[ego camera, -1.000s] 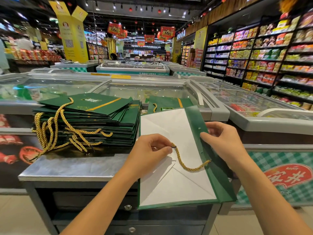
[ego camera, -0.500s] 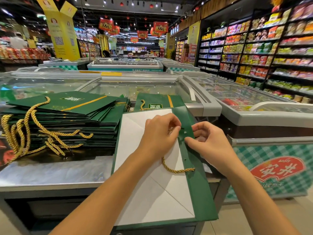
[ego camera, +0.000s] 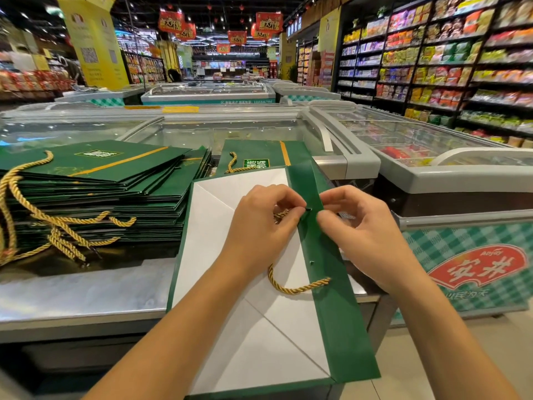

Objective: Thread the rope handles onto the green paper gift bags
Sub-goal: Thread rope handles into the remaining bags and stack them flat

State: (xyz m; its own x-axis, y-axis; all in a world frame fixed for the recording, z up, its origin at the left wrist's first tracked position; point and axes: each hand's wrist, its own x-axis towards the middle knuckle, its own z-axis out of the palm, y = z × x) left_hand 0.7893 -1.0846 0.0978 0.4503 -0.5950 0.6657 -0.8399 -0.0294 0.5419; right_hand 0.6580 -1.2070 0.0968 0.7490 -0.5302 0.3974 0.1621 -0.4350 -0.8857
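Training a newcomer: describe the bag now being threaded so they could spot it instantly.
On the steel table in front of the glass-topped freezers, look right of the stack of green bags. The open bag lies there. Unlike its all-green neighbours, it shows its white inside, with one gold rope entering its green edge strip.

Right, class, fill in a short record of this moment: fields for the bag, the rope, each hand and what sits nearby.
bag: gift bag, flat on the metal table, white inside up
rope: rope handle, one end in the lower hole, other end at the upper hole
left: left hand pinches the rope end
right: right hand pinches the green flap by that hole
nearby: stack of bags with handles, to the left
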